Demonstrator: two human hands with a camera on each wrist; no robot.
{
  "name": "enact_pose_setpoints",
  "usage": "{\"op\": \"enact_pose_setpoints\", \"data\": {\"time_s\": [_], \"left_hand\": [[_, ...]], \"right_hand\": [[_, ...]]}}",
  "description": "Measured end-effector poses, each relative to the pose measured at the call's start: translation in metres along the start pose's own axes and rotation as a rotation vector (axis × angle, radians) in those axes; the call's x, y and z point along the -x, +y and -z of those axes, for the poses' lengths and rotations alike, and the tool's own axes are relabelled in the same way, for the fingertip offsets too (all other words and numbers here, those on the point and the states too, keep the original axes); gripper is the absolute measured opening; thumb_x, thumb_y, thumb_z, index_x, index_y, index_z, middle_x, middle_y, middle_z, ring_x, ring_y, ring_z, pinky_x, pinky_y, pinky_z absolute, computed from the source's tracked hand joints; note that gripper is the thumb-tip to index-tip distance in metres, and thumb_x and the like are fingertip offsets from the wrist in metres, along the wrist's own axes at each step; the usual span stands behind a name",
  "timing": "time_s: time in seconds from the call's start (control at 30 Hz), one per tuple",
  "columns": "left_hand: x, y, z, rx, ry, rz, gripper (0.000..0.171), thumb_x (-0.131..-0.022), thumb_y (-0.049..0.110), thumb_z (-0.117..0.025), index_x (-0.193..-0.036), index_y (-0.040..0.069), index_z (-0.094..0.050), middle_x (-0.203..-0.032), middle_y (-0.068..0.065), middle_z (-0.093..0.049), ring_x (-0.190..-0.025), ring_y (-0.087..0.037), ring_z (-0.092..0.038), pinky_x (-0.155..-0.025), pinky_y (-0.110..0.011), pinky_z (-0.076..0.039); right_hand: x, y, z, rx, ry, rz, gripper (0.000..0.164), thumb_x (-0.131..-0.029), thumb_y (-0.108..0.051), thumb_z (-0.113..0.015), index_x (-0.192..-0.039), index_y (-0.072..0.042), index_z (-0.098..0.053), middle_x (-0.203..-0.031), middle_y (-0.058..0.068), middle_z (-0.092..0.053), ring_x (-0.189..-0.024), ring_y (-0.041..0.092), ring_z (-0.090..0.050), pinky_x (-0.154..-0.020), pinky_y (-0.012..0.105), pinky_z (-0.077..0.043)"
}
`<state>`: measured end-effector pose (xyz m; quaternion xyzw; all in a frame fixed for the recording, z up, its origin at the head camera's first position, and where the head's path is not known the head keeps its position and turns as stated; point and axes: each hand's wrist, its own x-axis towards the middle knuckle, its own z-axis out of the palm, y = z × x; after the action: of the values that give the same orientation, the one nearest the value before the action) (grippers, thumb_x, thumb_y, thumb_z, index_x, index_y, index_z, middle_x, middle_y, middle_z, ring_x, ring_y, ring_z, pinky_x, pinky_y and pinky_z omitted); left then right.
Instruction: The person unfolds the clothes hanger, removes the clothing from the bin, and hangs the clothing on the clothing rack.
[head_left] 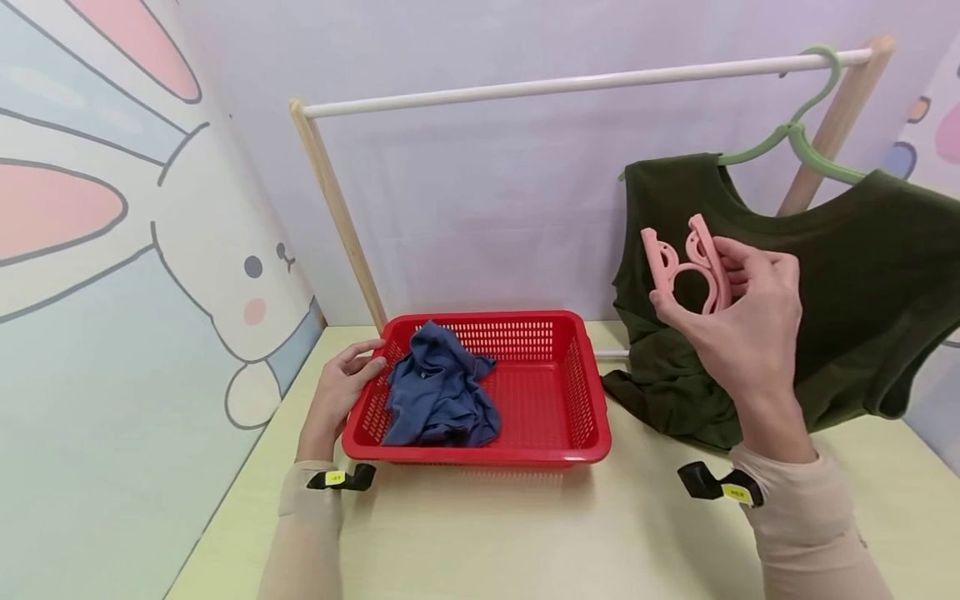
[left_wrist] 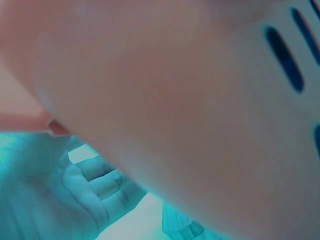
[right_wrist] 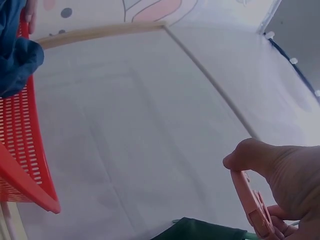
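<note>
My right hand [head_left: 750, 308] pinches a pink folded clothes hanger [head_left: 714, 292] between thumb and fingers, in front of a dark green sleeveless top [head_left: 832, 292]. The right wrist view shows the folded hanger [right_wrist: 250, 202] edge-on. That top hangs from a green hanger [head_left: 817, 158], its lower part bunched on the table. At the left, my left hand [head_left: 341, 387] holds the rim of a red basket [head_left: 480, 454], thumb at the rim. Inside the basket's left half lies a crumpled blue garment [head_left: 442, 392]. The left wrist view is mostly filled by the basket wall [left_wrist: 165, 110], with several fingers beyond it.
A white rail [head_left: 562, 85] on wooden posts [head_left: 341, 212] spans the back, and the green hanger hooks over its right end. A wall with a rabbit drawing [head_left: 217, 258] borders the pale table [head_left: 487, 542] on the left.
</note>
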<state>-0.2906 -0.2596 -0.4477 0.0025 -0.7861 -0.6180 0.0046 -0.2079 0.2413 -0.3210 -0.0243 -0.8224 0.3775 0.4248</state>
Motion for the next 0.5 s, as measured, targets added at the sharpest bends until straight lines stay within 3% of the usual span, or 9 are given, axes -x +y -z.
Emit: {"op": "enact_pose_setpoints", "data": {"time_s": [0.33,0.5], "left_hand": [[0.0014,-0.0013,-0.0004,-0.014,0.0,-0.013,0.054,-0.111,0.037,-0.072,-0.159,0.018,-0.06,-0.151,-0.024,-0.064,-0.12,-0.029,-0.073,-0.093,-0.037,-0.067],[0.0011,0.0015,0.0,-0.046,0.01,-0.033,0.051,-0.11,0.036,-0.072,-0.157,0.018,-0.062,-0.151,-0.024,-0.064,-0.124,-0.035,-0.071,-0.094,-0.038,-0.067]], "right_hand": [[0.0033,0.0007,-0.0019,-0.006,-0.022,0.01,0.083,-0.078,-0.026,-0.102,-0.15,-0.005,-0.068,-0.132,0.02,-0.059,-0.109,-0.003,-0.04,-0.085,0.02,-0.034],[0.0031,-0.0008,-0.0023,-0.015,-0.023,0.014,0.083,-0.077,-0.026,-0.102,-0.15,-0.005,-0.068,-0.132,0.02,-0.059,-0.109,-0.003,-0.041,-0.085,0.019,-0.035]]}}
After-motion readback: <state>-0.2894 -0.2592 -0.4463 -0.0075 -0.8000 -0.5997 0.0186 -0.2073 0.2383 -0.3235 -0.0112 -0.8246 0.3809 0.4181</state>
